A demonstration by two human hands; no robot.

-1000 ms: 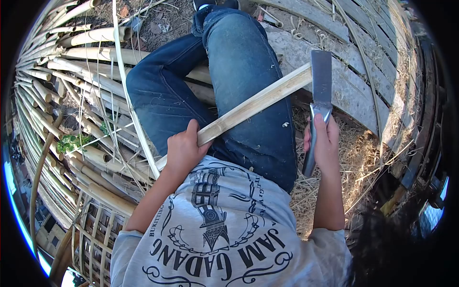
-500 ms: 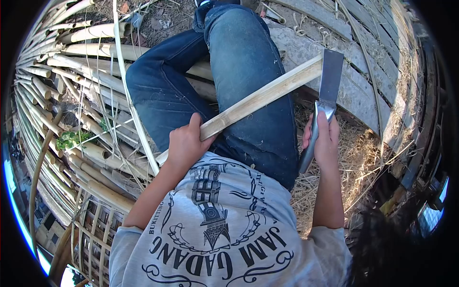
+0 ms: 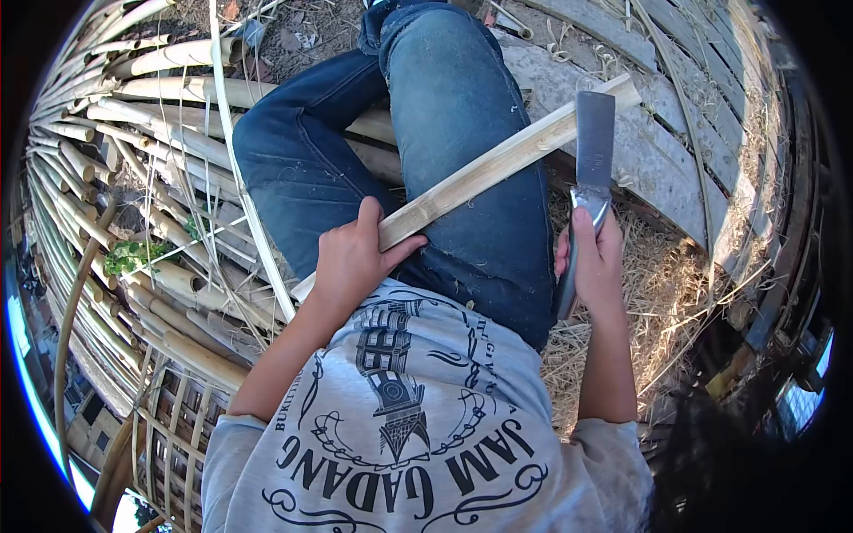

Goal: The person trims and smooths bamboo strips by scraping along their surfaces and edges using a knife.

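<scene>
A split bamboo strip [image 3: 493, 173] lies slantwise over my jeans, and my left hand [image 3: 355, 256] is closed around its lower end. My right hand [image 3: 593, 265] grips the metal handle of a broad-bladed knife [image 3: 595, 147], held upright beside my knee. The blade passes in front of the strip near its far end, which sticks out to the right beyond the metal. Whether the edge bites into the bamboo cannot be made out.
Several bamboo poles [image 3: 173, 89] lie stacked on the left, with a thin pale strip [image 3: 235, 178] standing across them. Wooden slats [image 3: 657, 169] are at upper right. Shavings [image 3: 657, 320] cover the ground by my right arm. A woven bamboo basket [image 3: 182, 426] is at lower left.
The bamboo strip has shifted up and right, so its far end now reaches past the blade. The knife has moved a little left. My left hand still holds the lower end.
</scene>
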